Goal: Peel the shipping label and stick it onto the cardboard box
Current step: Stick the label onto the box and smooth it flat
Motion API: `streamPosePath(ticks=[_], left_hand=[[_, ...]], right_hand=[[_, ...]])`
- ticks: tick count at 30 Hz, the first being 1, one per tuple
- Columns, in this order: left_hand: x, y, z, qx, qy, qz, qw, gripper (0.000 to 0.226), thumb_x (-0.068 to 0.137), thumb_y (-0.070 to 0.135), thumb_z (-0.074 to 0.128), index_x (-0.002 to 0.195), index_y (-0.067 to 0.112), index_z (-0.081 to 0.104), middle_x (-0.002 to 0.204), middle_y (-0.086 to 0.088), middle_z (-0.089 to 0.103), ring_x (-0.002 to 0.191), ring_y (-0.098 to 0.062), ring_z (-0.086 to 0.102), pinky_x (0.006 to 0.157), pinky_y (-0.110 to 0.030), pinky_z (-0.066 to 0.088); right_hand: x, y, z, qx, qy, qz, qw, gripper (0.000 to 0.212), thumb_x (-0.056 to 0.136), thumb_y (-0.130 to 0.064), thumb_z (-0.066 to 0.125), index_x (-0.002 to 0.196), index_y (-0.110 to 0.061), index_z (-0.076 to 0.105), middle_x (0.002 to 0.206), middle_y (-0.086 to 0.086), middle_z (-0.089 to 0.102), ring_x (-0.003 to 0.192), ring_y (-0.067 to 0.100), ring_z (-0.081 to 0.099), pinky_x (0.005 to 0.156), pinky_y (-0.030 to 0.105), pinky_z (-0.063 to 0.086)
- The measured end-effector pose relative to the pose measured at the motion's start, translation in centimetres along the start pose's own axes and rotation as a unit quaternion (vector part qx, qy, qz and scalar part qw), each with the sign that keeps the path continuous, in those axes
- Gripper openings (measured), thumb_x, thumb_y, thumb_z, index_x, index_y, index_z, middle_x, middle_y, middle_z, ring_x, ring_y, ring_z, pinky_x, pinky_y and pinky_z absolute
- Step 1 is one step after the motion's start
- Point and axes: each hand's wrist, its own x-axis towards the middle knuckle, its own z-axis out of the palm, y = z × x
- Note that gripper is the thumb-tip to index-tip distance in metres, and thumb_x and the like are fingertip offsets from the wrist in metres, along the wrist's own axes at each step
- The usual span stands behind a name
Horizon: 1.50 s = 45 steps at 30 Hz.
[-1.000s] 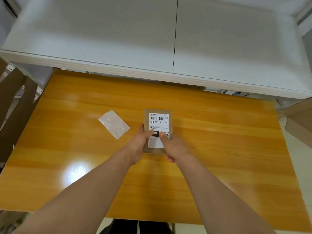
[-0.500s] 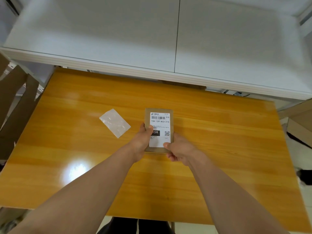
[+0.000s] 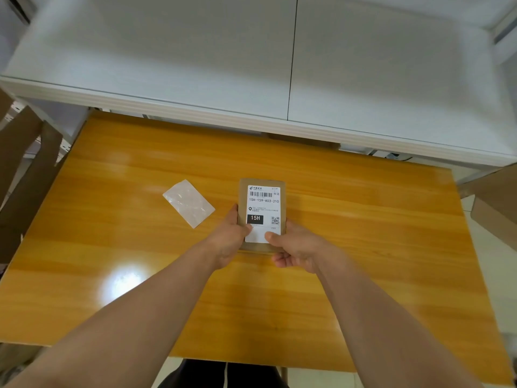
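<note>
Tabletop (image 3: 363, 219), left hand (image 3: 228, 236), right hand (image 3: 293, 247) gripping box (image 3: 261, 182)

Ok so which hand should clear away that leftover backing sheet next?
Probably the left hand: the backing sheet lies left of the box, on that hand's side. The right hand would have to cross over the box.
</note>
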Motion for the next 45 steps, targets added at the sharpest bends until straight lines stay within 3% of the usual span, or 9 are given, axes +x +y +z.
streamPosePath(ticks=[8,14,19,23,27,30,37,41,45], left_hand=[[-0.3,0.0,-0.9,0.01,-0.044,-0.003,0.999,0.084,0.083,-0.023,0.037,0.146,0.032,0.035,0.139,-0.002,0.061,0.128,-0.027,0.056,0.107,-0.047,0.045],[-0.5,0.5,-1.7,0.036,-0.093,-0.011,0.995,0.098,0.08,-0.026,0.037,0.151,0.04,0.023,0.144,0.007,0.056,0.129,-0.021,0.054,0.095,-0.034,0.048],[-0.4,0.8,-1.7,0.034,-0.104,-0.024,0.994,0.106,0.063,-0.011,0.048,0.152,0.041,0.02,0.142,0.007,0.057,0.131,-0.023,0.051,0.085,-0.027,0.047],[-0.2,1.0,-0.3,-0.041,-0.062,-0.02,0.997,0.082,0.069,0.007,0.058,0.144,0.032,0.038,0.135,0.0,0.064,0.126,-0.028,0.057,0.089,-0.038,0.052],[0.1,0.6,1.0,-0.05,-0.01,-0.012,0.999,0.075,0.079,0.031,0.069,0.145,0.033,0.035,0.134,0.005,0.065,0.122,-0.024,0.06,0.107,-0.051,0.046],[0.5,0.2,0.8,-0.045,0.0,-0.017,0.999,0.066,0.089,0.035,0.062,0.148,0.034,0.032,0.136,0.006,0.063,0.123,-0.022,0.059,0.108,-0.052,0.044],[0.5,0.4,1.2,-0.039,0.019,-0.024,0.999,0.055,0.1,0.019,0.049,0.15,0.031,0.028,0.141,0.002,0.059,0.125,-0.024,0.056,0.107,-0.05,0.044],[0.6,0.4,1.3,-0.008,0.029,-0.024,0.999,0.066,0.093,0.001,0.051,0.149,0.028,0.029,0.139,0.0,0.06,0.126,-0.027,0.056,0.109,-0.051,0.042],[0.6,0.4,1.2,-0.004,0.03,-0.033,0.999,0.075,0.088,-0.003,0.05,0.151,0.028,0.024,0.138,0.0,0.061,0.124,-0.027,0.057,0.109,-0.05,0.043]], right_hand=[[0.1,-0.2,0.5,-0.009,0.026,0.002,1.0,0.034,0.097,-0.033,0.054,0.13,-0.026,0.047,0.099,0.0,0.061,0.059,0.015,0.057,0.058,0.031,0.056],[0.4,-0.2,0.3,-0.012,0.025,0.015,1.0,0.04,0.096,-0.037,0.055,0.133,-0.025,0.046,0.109,0.005,0.062,0.061,0.017,0.06,0.055,0.03,0.057],[0.2,-1.2,0.1,-0.039,0.04,0.048,0.997,0.048,0.092,-0.055,0.052,0.128,-0.023,0.051,0.119,0.006,0.061,0.054,0.019,0.063,0.051,0.028,0.056],[0.1,-2.0,0.2,-0.108,0.128,0.049,0.985,0.047,0.081,-0.069,0.053,0.103,-0.027,0.055,0.089,-0.004,0.058,0.053,0.025,0.069,0.049,0.027,0.056],[0.0,-1.4,1.0,-0.167,0.182,0.009,0.969,0.044,0.084,-0.064,0.05,0.098,-0.024,0.06,0.078,-0.005,0.062,0.048,0.026,0.069,0.054,0.031,0.058],[0.2,-1.0,0.7,-0.139,0.167,0.008,0.976,0.041,0.092,-0.053,0.046,0.11,-0.019,0.061,0.088,-0.002,0.062,0.041,0.024,0.064,0.036,0.019,0.044],[0.4,-0.5,-0.8,-0.004,0.077,0.025,0.997,0.035,0.102,-0.034,0.041,0.129,-0.016,0.053,0.114,0.009,0.058,0.049,0.026,0.064,0.052,0.033,0.06],[0.2,0.2,-0.3,-0.012,0.068,-0.004,0.998,0.037,0.096,-0.046,0.051,0.123,-0.022,0.057,0.102,0.001,0.063,0.052,0.018,0.062,0.05,0.028,0.057],[0.3,0.5,0.1,-0.031,0.077,-0.022,0.996,0.028,0.095,-0.036,0.055,0.12,-0.022,0.06,0.099,0.001,0.065,0.05,0.016,0.059,0.048,0.025,0.052]])
